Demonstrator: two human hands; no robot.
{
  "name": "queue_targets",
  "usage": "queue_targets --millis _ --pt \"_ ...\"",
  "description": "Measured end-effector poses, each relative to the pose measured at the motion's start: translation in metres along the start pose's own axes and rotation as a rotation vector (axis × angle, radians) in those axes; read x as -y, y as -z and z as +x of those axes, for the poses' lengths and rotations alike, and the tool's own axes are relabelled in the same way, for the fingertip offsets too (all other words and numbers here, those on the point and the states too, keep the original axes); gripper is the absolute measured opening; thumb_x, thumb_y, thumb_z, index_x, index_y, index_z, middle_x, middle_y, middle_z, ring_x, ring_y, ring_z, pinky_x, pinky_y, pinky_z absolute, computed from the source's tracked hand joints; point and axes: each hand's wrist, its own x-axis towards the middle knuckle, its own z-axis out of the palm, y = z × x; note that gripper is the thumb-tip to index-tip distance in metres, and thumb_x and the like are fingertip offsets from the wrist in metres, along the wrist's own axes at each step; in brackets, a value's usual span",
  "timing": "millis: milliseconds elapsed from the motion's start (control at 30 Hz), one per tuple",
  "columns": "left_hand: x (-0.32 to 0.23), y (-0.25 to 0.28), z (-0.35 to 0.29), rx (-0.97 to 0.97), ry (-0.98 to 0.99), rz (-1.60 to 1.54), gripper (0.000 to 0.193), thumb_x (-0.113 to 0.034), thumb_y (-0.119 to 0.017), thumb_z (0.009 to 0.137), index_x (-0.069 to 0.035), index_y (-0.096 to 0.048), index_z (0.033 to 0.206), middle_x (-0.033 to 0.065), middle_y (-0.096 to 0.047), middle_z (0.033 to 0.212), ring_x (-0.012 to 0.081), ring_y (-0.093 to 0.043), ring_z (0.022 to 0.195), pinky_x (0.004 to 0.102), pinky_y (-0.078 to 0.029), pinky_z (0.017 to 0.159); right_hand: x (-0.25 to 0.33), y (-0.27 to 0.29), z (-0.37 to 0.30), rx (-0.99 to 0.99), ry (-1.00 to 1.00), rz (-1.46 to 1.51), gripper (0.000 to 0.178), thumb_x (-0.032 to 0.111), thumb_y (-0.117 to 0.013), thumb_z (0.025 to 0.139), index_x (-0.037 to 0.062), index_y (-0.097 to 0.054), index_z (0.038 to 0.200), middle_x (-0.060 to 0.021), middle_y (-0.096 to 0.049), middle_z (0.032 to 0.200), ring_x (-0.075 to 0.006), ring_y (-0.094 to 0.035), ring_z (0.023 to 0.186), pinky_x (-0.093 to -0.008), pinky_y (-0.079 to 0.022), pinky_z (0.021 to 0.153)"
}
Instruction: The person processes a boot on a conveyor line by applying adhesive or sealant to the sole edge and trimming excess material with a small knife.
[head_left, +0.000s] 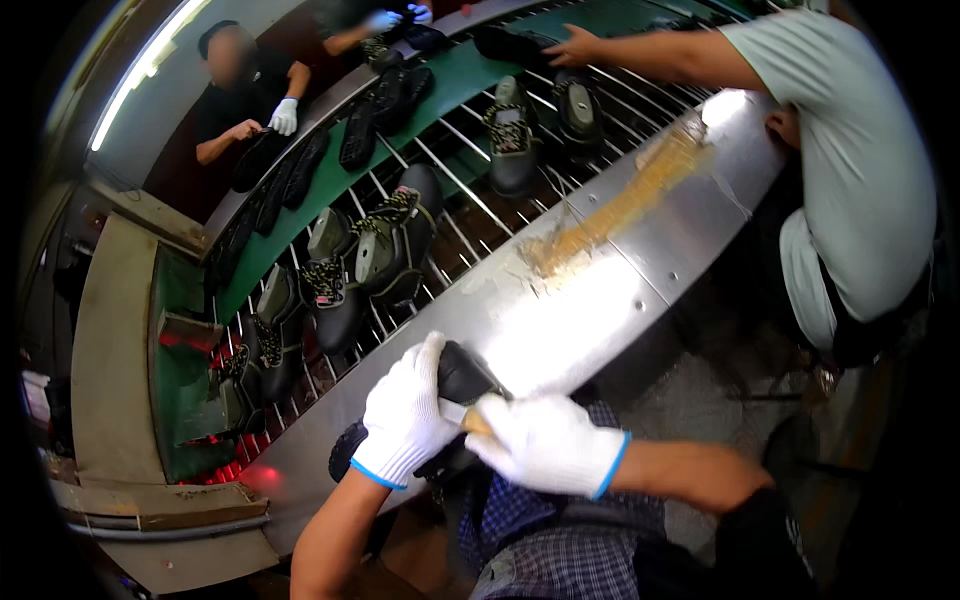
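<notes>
My left hand [405, 415], in a white knit glove, grips a black shoe [462, 376] held against the near edge of the steel ledge [560, 310]. My right hand [548, 445], also gloved, is closed on something small and yellowish pressed to the shoe's side; I cannot tell what it is. Most of the shoe is hidden under both gloves.
Beyond the ledge, several black laced shoes [385, 250] ride on a conveyor of metal rods, with black soles [372, 115] on a green belt behind. A person in a pale green shirt [850, 170] reaches over the line at right. Two other workers stand across it.
</notes>
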Motion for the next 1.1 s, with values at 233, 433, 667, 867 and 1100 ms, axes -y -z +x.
queue_targets --millis 233,433,667,867,1100 --pt "-0.015 0.015 0.002 0.065 -0.002 0.048 0.1 -0.053 -0.09 0.079 -0.005 -0.047 0.155 0.0205 -0.063 0.141 0.0392 -0.069 0.119 0.0495 -0.06 0.098 -0.049 -0.018 -0.005 -0.083 -0.25 0.25 0.046 0.044 -0.053 0.113 -0.0005 -0.064 0.12 -0.0291 -0.075 0.09 -0.0466 -0.077 0.085 -0.0554 -0.061 0.08" --pt "-0.023 0.022 0.005 0.179 -0.023 0.134 0.076 -0.056 -0.085 0.084 -0.029 -0.06 0.15 0.0212 -0.061 0.14 0.0441 -0.069 0.117 0.0523 -0.061 0.094 -0.071 -0.014 -0.002 -0.002 -0.304 0.329 0.053 0.048 -0.052 0.112 -0.0022 -0.064 0.123 -0.033 -0.074 0.102 -0.0493 -0.074 0.101 -0.0518 -0.058 0.093" --pt "-0.02 0.067 0.045 0.677 0.092 0.087 0.077 -0.064 -0.086 0.077 -0.031 -0.069 0.145 0.0246 -0.063 0.135 0.0437 -0.071 0.117 0.0498 -0.06 0.097 -0.089 -0.004 0.018 0.297 -0.286 0.172 0.051 0.043 -0.052 0.111 -0.0063 -0.063 0.12 -0.0226 -0.073 0.088 -0.035 -0.072 0.076 -0.0456 -0.059 0.076" --pt "0.072 0.074 0.021 0.383 0.242 -0.993 0.076 -0.038 -0.078 0.099 -0.001 -0.051 0.159 0.018 -0.067 0.142 0.0253 -0.063 0.132 0.0404 -0.053 0.112 -0.066 0.005 -0.005 -0.015 -0.438 0.237 0.054 0.042 -0.061 0.108 -0.0036 -0.062 0.136 -0.0152 -0.074 0.098 -0.0219 -0.073 0.086 -0.0359 -0.059 0.079" --pt "0.088 0.065 -0.108 0.161 0.269 -0.409 0.08 -0.041 -0.082 0.089 -0.007 -0.055 0.156 0.0196 -0.062 0.152 0.0377 -0.062 0.138 0.0451 -0.049 0.119 0.038 -0.011 0.016 0.218 -0.033 -0.188 0.05 0.045 -0.07 0.103 0.0046 -0.068 0.131 -0.0215 -0.076 0.106 -0.0399 -0.076 0.097 -0.0463 -0.06 0.085"
